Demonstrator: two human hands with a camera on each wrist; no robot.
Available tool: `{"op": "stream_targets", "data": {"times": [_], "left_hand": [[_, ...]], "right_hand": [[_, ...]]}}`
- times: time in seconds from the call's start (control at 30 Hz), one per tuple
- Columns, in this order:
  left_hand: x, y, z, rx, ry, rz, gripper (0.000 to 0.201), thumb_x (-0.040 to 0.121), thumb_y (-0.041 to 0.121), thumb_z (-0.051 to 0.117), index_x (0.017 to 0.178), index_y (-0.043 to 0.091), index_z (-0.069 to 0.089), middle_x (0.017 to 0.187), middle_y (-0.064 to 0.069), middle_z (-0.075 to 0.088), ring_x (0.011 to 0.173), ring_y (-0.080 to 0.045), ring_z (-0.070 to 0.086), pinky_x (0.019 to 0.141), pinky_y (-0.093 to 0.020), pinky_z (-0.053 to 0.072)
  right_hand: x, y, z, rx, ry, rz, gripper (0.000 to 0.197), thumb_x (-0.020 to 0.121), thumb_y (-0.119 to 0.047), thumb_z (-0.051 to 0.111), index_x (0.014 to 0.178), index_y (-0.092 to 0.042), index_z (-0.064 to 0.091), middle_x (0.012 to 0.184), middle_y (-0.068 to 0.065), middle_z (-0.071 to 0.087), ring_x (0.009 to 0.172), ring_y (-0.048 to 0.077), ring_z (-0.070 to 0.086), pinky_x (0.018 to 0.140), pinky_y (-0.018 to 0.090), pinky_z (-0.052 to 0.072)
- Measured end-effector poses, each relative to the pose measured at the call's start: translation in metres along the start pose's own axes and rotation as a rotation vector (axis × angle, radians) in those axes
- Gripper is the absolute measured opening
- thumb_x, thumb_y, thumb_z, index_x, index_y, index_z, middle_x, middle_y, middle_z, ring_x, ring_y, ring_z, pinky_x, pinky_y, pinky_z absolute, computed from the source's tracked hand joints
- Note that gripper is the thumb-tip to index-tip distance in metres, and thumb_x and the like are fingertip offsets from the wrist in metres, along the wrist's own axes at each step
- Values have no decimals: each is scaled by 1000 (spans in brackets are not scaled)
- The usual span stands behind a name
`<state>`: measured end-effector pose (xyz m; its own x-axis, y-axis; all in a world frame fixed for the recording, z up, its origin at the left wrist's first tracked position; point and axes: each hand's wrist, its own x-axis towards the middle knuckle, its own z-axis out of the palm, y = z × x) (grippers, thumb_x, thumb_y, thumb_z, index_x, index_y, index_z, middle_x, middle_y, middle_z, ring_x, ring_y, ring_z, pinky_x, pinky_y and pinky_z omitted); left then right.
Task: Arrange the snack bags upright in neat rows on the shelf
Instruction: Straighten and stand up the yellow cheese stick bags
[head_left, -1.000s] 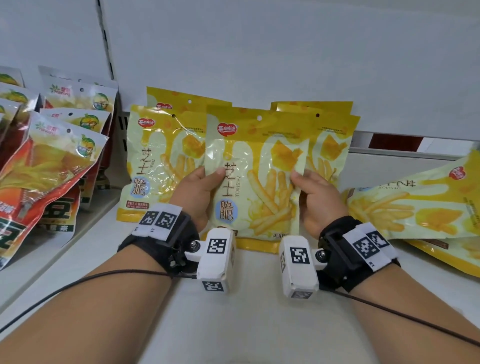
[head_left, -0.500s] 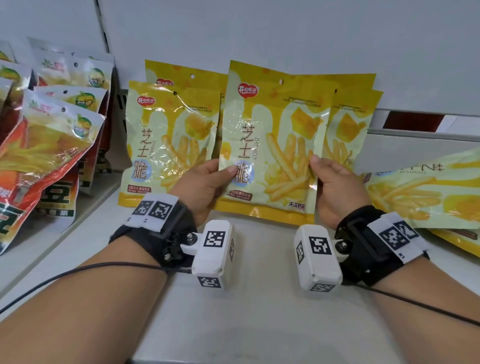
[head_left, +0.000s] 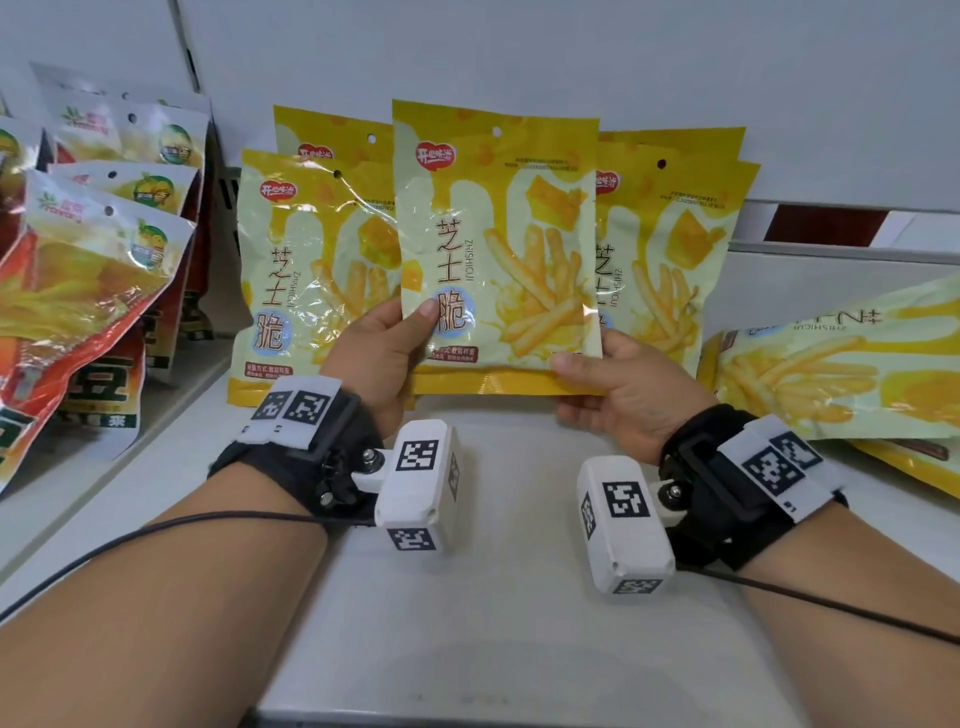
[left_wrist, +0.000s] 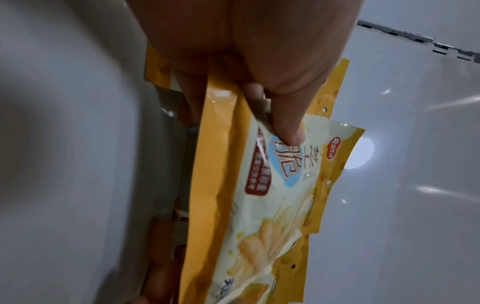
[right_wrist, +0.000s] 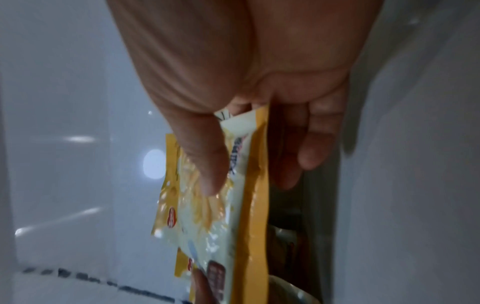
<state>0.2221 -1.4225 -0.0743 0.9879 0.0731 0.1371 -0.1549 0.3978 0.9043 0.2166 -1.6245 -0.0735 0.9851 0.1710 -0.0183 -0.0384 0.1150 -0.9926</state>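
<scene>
From the head camera I see my left hand (head_left: 382, 358) and right hand (head_left: 621, 392) holding one yellow snack bag (head_left: 496, 244) upright above the white shelf (head_left: 493, 597), its bottom seam clear of the surface. The left thumb lies across the lower left of the front; the right thumb runs along the bottom right corner. That view hides my fingers behind the bag. The left wrist camera fills that in: the left hand (left_wrist: 249, 61) pinches the bag (left_wrist: 259, 185), thumb on the printed face, fingers behind the bottom seam. The right wrist camera shows the right hand (right_wrist: 241, 92) gripping the bag (right_wrist: 228, 205) the same way, thumb in front, fingers curled behind, though the picture is soft and the print is a blur.

Behind the held bag, other yellow bags stand leaning on the back wall (head_left: 571, 62): a pair to the left (head_left: 311, 270) and a pair to the right (head_left: 670, 260), each partly covered, so I cannot tell how many stand in each stack. At the right edge, more yellow bags (head_left: 841, 374) lie on their sides, cut off by the frame. On the left, red and orange bags (head_left: 88, 291) lean in rows, also cropped.

The shelf is plain, glossy white with a pale wall behind.
</scene>
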Motion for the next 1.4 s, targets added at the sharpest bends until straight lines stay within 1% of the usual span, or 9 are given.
{"op": "stream_targets", "data": {"times": [0.17, 0.47, 0.67, 0.8, 0.87, 1.0, 1.1, 1.3, 1.4], "left_hand": [[-1, 1, 1, 39, 14, -7, 14, 93, 22, 58, 89, 12, 67, 70, -4, 73, 52, -14, 66, 42, -21, 49], [-5, 5, 2, 67, 16, -15, 14, 94, 23, 56, 94, 13, 65, 71, -2, 73, 55, -14, 67, 44, -24, 51], [-5, 11, 3, -13, 53, -17, 32, 94, 23, 55, 121, 6, 54, 92, -10, 72, 76, -25, 68, 73, -44, 57], [-8, 11, 7, -78, 77, -39, 54, 93, 25, 56, 140, 4, 38, 115, -17, 67, 92, -30, 67, 69, -41, 60], [-8, 12, 10, -139, -7, -42, 41, 94, 34, 50, 123, 4, 55, 109, -17, 69, 92, -31, 68, 66, -41, 60], [-4, 12, 6, -141, -189, -62, 71, 90, 65, 21, 105, 11, 65, 101, -12, 71, 91, -23, 69, 78, -37, 58], [-3, 8, 4, -66, -277, -53, 77, 78, 72, 24, 102, 15, 70, 110, -13, 71, 103, -22, 68, 85, -31, 56], [2, 1, 1, 203, -139, 55, 39, 83, 37, 53, 119, 22, 59, 123, -2, 62, 119, -19, 55, 93, -32, 46], [2, -5, 3, 350, -176, 31, 66, 81, 17, 64, 141, 21, 39, 133, -6, 56, 122, -19, 54, 97, -33, 47]], "right_hand": [[-1, 0, 5, -88, 13, -75, 39, 78, 12, 62, 109, -10, 54, 76, 5, 65, 52, 11, 64, 48, 19, 51], [-1, -2, 4, -109, 3, -94, 32, 82, 10, 59, 104, -13, 55, 80, 5, 64, 53, 10, 65, 47, 20, 50], [5, -6, -5, -15, 313, -146, 20, 85, -3, 61, 90, -20, 53, 75, 2, 56, 58, 11, 49, 50, 23, 41], [-3, -5, 4, -97, 149, -132, 14, 82, -22, 68, 93, -21, 58, 80, -2, 57, 70, 12, 54, 58, 24, 44], [-8, -5, 9, -106, 34, -92, 43, 69, -40, 69, 106, -22, 57, 97, -2, 60, 82, 15, 58, 63, 25, 47], [-12, -6, 13, -30, -137, -72, 106, 37, -61, 81, 130, -31, 39, 119, 1, 63, 95, 24, 66, 73, 32, 54], [-14, -4, 17, -47, -209, -123, 75, 54, -36, 84, 118, -38, 44, 105, -7, 69, 104, 30, 65, 92, 55, 49], [-14, -11, 13, 145, -169, -82, 73, 69, -19, 61, 138, -19, 37, 99, 7, 66, 78, 25, 67, 67, 35, 51], [-17, -11, 16, 178, -138, -68, 66, 75, -32, 56, 134, -6, 44, 113, 19, 63, 91, 36, 63, 84, 49, 47]]}}
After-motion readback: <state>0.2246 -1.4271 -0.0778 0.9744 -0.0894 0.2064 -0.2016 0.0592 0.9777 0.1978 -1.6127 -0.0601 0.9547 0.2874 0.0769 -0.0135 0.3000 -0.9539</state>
